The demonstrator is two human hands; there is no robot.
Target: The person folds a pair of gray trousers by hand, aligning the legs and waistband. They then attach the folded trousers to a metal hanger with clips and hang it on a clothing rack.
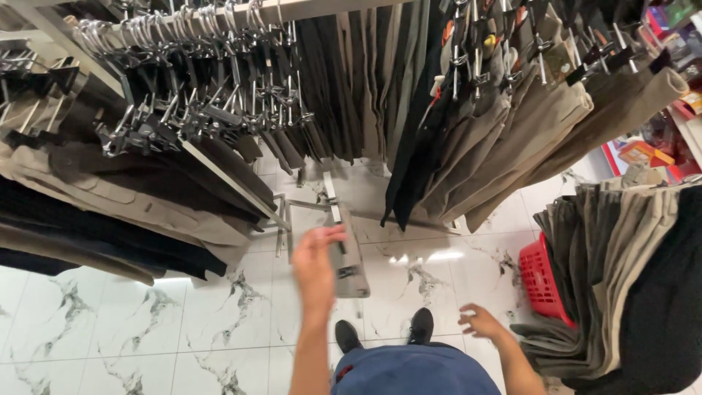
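At the far left of the frame, folded trousers [88,212] in tan, black and dark shades hang from a slanted rail, and above them in the upper left sits a dense cluster of empty clip hangers [183,95] bunched on the top rail [307,9]. These hangers look tangled, so any reach into them would best go to a single hook rather than a handful.

Just left of centre, the left hand [316,265] is raised in front of the rack's metal base [344,249], its fingers spread apart and clamped on nothing; the motion blur makes the exact finger pose hard to read. It is nearest to the lower end of the slanted bar [234,183] and the hangers above it. A steady, slower lift would likely give a cleaner grip on one hanger.

At centre top, dark trousers [344,80] hang straight down. Below, black shoes [384,329] stand on the white marbled floor [146,322].

Right of centre, the right hand [482,322] hangs low, fingers loosely apart, empty, near a red basket [542,278]. Grey and beige trousers [512,139] fill the upper right, more [629,271] the right edge.
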